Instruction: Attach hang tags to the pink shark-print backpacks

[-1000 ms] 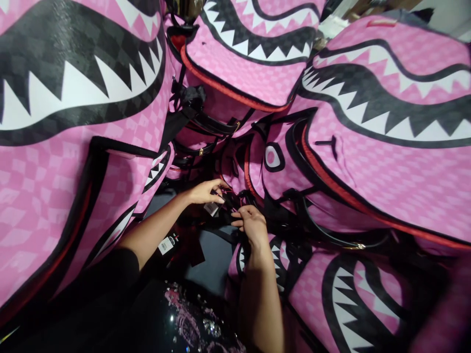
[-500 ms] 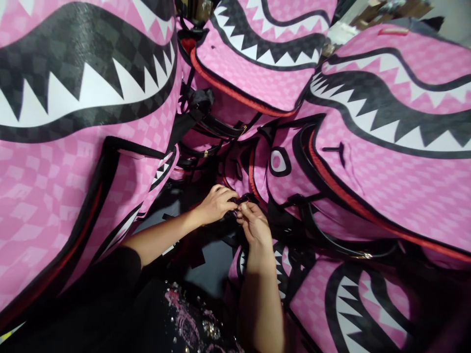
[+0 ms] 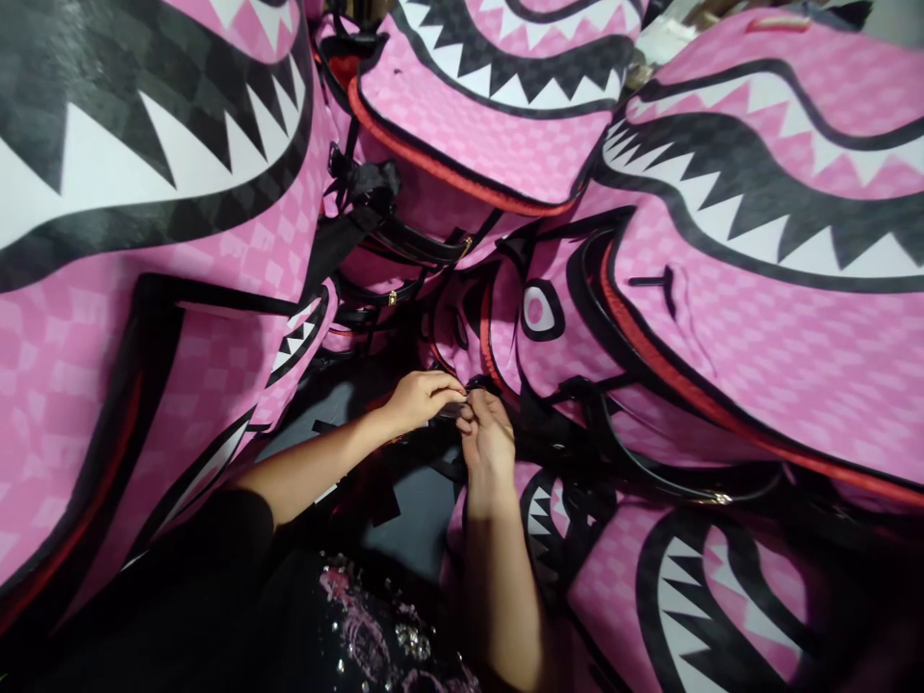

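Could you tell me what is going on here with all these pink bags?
A person sits hemmed in by a heap of pink checkered bags printed with black shark mouths and white teeth. Both hands meet at the middle of the pile: the left hand and the right hand pinch a small dark fitting at the edge of one bag. What exactly it is cannot be told. Black straps with gold buckles hang just above.

Legible text: none.
The pink bags (image 3: 757, 318) carry only printed shark-mouth and eye graphics on a checker pattern, no lettering; the black garment (image 3: 361, 626) bears sequinned decoration in which no word, number or brand can be made out.
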A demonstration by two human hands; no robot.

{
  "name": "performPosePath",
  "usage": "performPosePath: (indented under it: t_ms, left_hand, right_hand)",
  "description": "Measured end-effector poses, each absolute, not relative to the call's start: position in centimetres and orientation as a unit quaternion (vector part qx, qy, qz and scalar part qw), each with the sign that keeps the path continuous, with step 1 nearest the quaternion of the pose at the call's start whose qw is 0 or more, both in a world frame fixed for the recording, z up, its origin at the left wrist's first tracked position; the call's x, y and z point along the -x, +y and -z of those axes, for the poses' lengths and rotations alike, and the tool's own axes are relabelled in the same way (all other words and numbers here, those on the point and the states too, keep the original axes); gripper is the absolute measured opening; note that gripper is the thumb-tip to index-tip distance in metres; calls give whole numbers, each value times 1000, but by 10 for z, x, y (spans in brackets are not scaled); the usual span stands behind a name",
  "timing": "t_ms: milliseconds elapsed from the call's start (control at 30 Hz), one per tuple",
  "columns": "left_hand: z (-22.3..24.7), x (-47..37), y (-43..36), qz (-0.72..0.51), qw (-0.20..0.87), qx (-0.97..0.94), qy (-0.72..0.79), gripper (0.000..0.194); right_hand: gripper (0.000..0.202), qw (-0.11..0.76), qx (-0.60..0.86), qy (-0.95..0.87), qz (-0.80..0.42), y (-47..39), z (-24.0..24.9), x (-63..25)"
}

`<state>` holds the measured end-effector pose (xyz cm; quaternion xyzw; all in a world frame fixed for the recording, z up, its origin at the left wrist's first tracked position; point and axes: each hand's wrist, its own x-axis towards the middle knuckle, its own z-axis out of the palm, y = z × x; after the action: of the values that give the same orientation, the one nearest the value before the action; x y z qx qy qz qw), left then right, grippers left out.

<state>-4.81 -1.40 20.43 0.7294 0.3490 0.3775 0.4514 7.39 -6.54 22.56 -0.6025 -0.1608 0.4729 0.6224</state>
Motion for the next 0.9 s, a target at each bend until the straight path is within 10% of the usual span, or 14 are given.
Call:
performPosePath:
  t_ms: [900]
  left_hand:
    - [-212, 51, -5, -144, 425, -798, 402, 20]
  right_hand:
    - [28, 474, 759, -381, -234, -73, -201, -69]
